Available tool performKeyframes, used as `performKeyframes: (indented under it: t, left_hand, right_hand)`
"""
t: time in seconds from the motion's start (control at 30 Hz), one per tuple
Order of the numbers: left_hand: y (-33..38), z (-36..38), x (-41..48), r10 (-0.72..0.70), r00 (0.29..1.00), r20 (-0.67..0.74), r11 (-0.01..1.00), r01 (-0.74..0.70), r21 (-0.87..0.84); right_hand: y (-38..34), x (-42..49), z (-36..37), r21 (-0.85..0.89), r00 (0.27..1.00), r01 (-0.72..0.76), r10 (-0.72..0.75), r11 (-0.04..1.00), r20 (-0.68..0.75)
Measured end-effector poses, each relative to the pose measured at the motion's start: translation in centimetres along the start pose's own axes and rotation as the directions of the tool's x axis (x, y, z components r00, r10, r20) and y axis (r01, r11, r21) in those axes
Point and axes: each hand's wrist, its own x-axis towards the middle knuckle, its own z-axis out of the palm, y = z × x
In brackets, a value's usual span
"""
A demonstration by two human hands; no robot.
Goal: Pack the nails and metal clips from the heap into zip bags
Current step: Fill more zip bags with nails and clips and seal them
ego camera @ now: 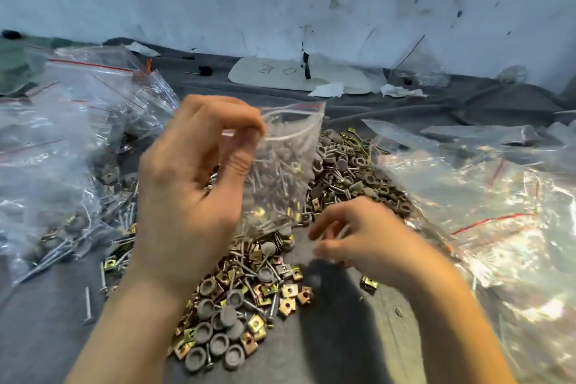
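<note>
Grey cloth (46,337): zip bag (280,171) above heap (237,299), in left hand (187,196) pinch; right hand (367,237) unclear.

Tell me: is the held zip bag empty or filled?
Partly filled: nails and gold clips show through the zip bag the left hand holds.

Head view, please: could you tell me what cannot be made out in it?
All in the head view:
- Right hand: motion blur hides whether it holds anything.
- Zip bag: left part hidden behind the left hand pinching it.
- Bag pile: cut by the left edge.
- White board: writing too small to read.
</note>
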Motion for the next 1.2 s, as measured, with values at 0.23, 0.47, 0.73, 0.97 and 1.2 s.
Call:
performKeyframes:
  t: [0.23, 0.47, 0.73, 0.97, 1.2]
  left_hand:
    - [-0.3, -0.4, -0.1, -0.011, 1.000, -0.008, 1.000, 0.011, 0.017]
    - [-0.2, -0.7, 0.1, -0.014, 1.000, 0.015, 1.000, 0.014, -0.022]
    - [0.8, 0.5, 0.0, 0.029, 0.975, 0.220, 0.993, -0.003, -0.118]
    - [1.2, 1.0, -0.1, 0.087, 0.932, 0.351, 0.996, -0.078, -0.040]
    - [1.1, 1.1, -0.2, 0.013, 0.966, 0.259, 0.998, 0.003, -0.062]
  right_hand:
    - [0.1, 1.5, 2.8, -0.069, 0.982, 0.068, -0.054, 0.995, 0.181]
    - [0.7, 0.9, 1.0, 0.135, 0.989, 0.031, -0.050, 0.990, 0.141]
    - [-2.0, -3.1, -3.8, 0.425, 0.692, 0.683, -0.340, 0.595, -0.637]
    - [-2.9, -3.0, -3.2, 0.198, 0.647, 0.639, -0.379, 0.743, -0.662]
    - [-1.8, -3.6, -4.3, 0.312, 0.700, 0.573, -0.254, 0.758, -0.667]
